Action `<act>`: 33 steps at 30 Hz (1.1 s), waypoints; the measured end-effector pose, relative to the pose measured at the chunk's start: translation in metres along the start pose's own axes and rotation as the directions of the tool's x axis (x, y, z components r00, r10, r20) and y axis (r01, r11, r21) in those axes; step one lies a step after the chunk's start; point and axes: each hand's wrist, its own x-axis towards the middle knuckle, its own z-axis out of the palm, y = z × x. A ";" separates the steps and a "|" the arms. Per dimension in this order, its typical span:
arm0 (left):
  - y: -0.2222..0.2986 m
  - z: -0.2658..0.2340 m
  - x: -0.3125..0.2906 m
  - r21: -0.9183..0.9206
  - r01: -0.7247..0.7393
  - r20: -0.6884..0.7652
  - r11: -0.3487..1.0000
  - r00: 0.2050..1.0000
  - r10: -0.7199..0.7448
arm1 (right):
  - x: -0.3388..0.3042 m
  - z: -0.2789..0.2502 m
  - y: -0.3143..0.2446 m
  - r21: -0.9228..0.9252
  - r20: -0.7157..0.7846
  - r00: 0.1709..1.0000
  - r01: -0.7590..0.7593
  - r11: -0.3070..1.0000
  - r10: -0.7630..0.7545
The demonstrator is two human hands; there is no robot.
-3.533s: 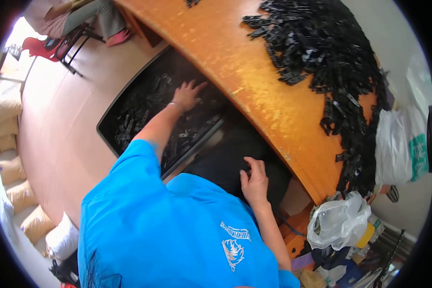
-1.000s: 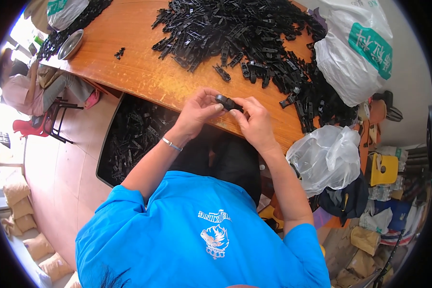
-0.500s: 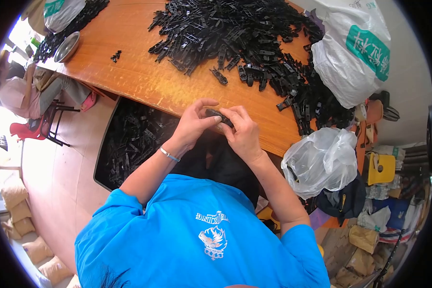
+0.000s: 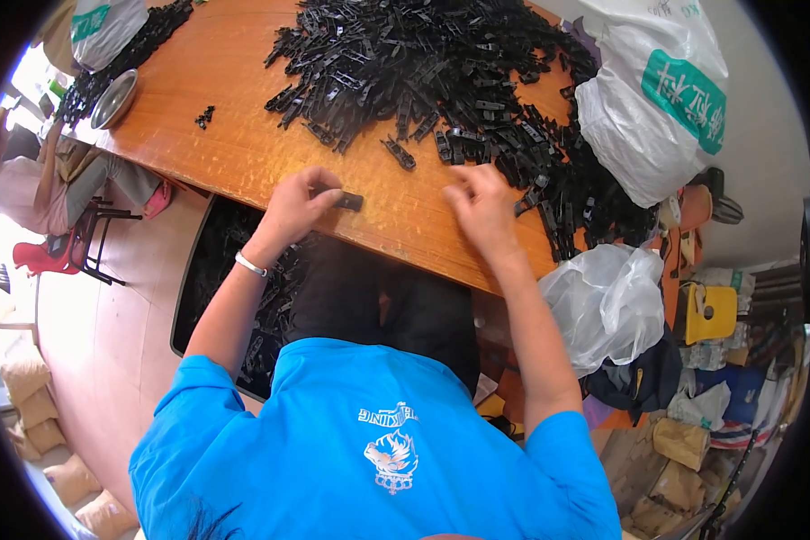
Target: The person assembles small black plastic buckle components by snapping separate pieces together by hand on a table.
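Note:
My left hand [image 4: 295, 207] is over the near edge of the wooden table, pinching a small, long black plastic clip-like part [image 4: 349, 202] between thumb and fingers. The part points right, toward the middle of the table. My right hand [image 4: 486, 211] is apart from it, above the tabletop, with loosely bent fingers, slightly blurred; nothing shows between them. Just beyond that hand spreads a big heap of similar black parts [image 4: 405, 72], running down to the right side. One loose black part [image 4: 399, 154] lies at the heap's near edge, between my hands.
A white sack [image 4: 625, 135] stands at the right, with a clear plastic bag [image 4: 607, 306] nearer me. A dark bin [image 4: 209, 288] of black parts sits below the table's left edge. Far left are a metal bowl [image 4: 115, 99] and a seated person [image 4: 36, 184].
My hands, together at the part half a second ago, have separated. The left moved left with the part; the right let go of it and moved right, toward the heap.

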 end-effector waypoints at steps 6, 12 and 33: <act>0.021 0.033 0.038 0.613 -0.471 -0.101 0.634 0.749 0.655 | 0.043 -0.010 0.040 -0.289 -0.101 0.987 -0.153 0.945 0.128; 0.027 0.070 0.086 0.717 -0.601 0.155 0.354 0.631 0.760 | 0.043 -0.003 0.027 -0.423 -0.025 0.999 0.024 0.906 -0.038; 0.017 0.089 0.010 -0.181 -0.255 -0.053 0.950 0.967 0.250 | -0.006 -0.080 0.039 -0.387 0.130 0.991 0.038 0.921 0.013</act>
